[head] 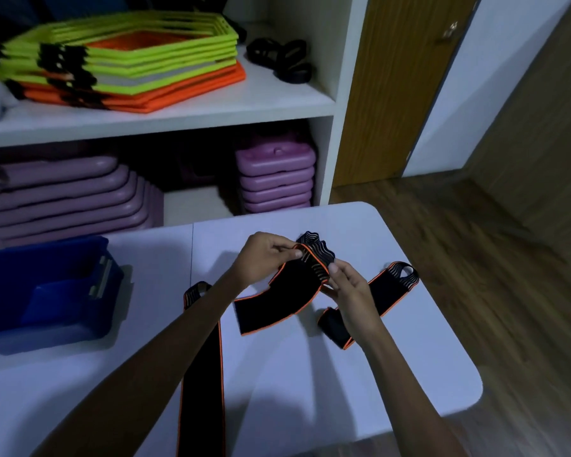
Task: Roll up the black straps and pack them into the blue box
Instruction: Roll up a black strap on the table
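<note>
Here both hands — left hand (265, 255), right hand (351, 286) — pinch one black strap (285, 293).

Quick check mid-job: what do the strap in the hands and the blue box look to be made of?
The held strap looks like soft woven or elastic fabric, matte black with orange edging: it bends limply between the left hand and right hand, and its end shows ribbed stripes. The blue box looks like rigid moulded plastic with a slight sheen.
</note>
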Demonstrator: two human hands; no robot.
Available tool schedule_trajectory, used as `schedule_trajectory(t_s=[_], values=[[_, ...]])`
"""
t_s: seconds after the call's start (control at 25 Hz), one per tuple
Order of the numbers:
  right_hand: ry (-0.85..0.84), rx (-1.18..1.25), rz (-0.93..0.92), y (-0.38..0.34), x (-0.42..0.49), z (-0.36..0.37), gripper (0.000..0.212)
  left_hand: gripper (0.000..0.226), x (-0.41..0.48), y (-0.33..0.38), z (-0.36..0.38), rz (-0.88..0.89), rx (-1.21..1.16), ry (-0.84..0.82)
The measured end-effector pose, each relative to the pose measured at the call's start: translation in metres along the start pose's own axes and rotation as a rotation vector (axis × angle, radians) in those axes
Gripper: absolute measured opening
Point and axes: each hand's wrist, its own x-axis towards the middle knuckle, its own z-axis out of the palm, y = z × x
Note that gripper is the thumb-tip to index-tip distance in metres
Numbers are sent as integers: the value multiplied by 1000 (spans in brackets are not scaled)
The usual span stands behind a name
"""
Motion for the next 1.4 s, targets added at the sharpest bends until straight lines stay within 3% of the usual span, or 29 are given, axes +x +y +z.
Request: schedule_trajectory(t_s=[0.12,0.32,0.52,0.76,0.96,1.12,1.4], values=[[-65,18,-45,-9,-3,12,30,11,-6,14,-9,-6,-66,98],[-49,-75,-44,-17,-4,32,16,10,-15,18,-12,-7,-237,199],[8,-89,-73,-38,2,43,12,27,-34,17,-9,68,-304,77],[-72,9,-139,-67,10,74,10,29,-61,17,-14,129,-383,132],[-164,-30,-106,-76,18,117,10,20,-115,-28,-20,-24,-275,141],[-168,-95,-61,-57,30,145,9,24,-162,-60,-30,-122,-353,156],[-182,-206,115,24,48,181,11,35,-244,-129,-26,-307,-433,370]])
